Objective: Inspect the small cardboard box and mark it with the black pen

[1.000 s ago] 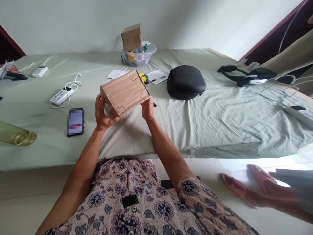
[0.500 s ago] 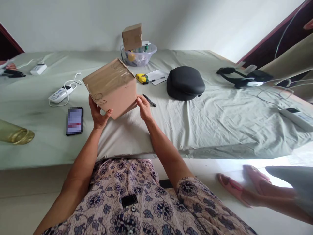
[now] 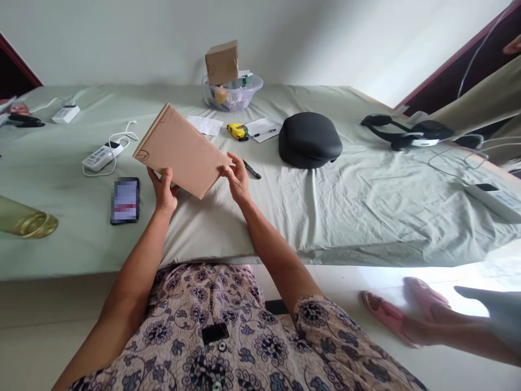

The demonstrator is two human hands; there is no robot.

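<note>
You are holding cardboard box above bed, tilted, long axis running up-left from grip. Left hand is clasping lower-left edge; right hand is pinching lower-right corner.

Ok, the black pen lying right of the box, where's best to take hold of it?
Grip the black pen mid-barrel, from above, with the right hand. It lies flat on the sheet, slanting away to the right, both long sides clear.
</note>
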